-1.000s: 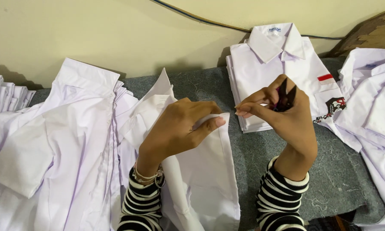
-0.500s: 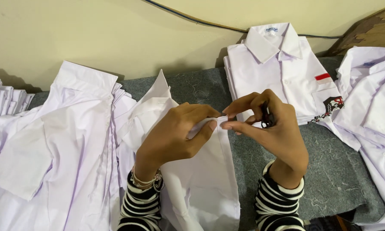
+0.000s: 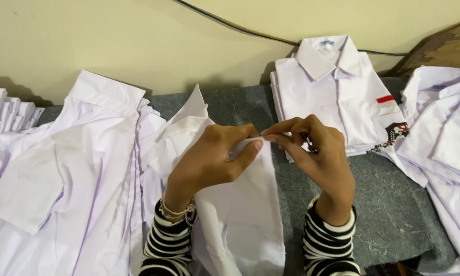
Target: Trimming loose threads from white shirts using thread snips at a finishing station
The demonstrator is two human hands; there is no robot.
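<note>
Pinching one edge of the white shirt between both sets of fingertips in the head view, the left hand and right hand meet above it; a folded shirt lies beyond the fingers, unfolded ones left.

Both hands meet over a white shirt spread on the grey surface: the left hand and right hand pinch its edge together. A folded shirt lies far right; loose shirts are heaped left.
</note>
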